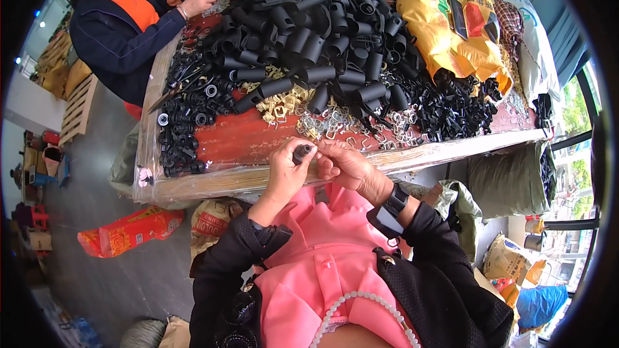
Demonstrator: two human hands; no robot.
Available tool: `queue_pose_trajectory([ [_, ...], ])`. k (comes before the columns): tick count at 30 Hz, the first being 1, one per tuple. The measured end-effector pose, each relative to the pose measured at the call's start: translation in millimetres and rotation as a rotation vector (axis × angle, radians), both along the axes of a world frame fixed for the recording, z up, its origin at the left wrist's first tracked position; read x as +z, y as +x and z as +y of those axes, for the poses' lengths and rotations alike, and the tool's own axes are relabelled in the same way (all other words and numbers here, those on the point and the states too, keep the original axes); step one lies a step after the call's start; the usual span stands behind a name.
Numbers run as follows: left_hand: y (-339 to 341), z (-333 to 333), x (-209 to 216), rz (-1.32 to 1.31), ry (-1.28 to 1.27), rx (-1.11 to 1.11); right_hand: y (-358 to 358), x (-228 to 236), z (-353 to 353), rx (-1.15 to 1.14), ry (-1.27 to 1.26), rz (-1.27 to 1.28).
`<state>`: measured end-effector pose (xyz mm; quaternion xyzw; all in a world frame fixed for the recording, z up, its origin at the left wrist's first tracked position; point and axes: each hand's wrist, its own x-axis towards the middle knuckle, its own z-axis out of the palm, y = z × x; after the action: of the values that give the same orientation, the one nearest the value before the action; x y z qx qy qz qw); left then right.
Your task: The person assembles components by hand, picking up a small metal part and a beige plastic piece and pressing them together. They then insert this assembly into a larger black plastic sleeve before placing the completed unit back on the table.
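Close to the table's front edge, my left hand [284,171] is closed around a small dark cylindrical part [300,153], its round end facing up. My right hand [348,166] meets it from the right, thumb and forefinger pinched beside the part. Whatever sits in that pinch is too small to make out. Just beyond my fingers lie loose silver wire clips [316,125] and a patch of gold-coloured metal clips [278,108]. Behind them rises a large heap of black plastic tubes [303,42].
Black ringed fittings [180,148] line the table's left side; small black clips [451,113] pile at the right. A yellow woven sack [445,19] lies at the back right. Across the left corner a co-worker [122,32] handles something. A wooden rim [193,187] edges the red tabletop [225,138].
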<state>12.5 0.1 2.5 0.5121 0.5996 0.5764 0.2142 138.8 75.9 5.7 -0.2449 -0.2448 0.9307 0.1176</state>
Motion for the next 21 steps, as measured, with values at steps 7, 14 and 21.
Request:
queue_pose_trajectory([
  [7,-0.3,-0.6,-1.6,-0.015,-0.072,0.031,-2.4,0.0,-5.4,-0.08,0.273,-0.018],
  [14,-2.5,0.5,-16.1,-0.285,-0.16,0.022,-0.6,2.6,-1.8,-0.058,1.189,-0.221],
  [21,0.3,2.6,-8.7,-0.572,-0.146,0.052,2.3,5.9,2.4,-0.105,1.608,-0.278],
])
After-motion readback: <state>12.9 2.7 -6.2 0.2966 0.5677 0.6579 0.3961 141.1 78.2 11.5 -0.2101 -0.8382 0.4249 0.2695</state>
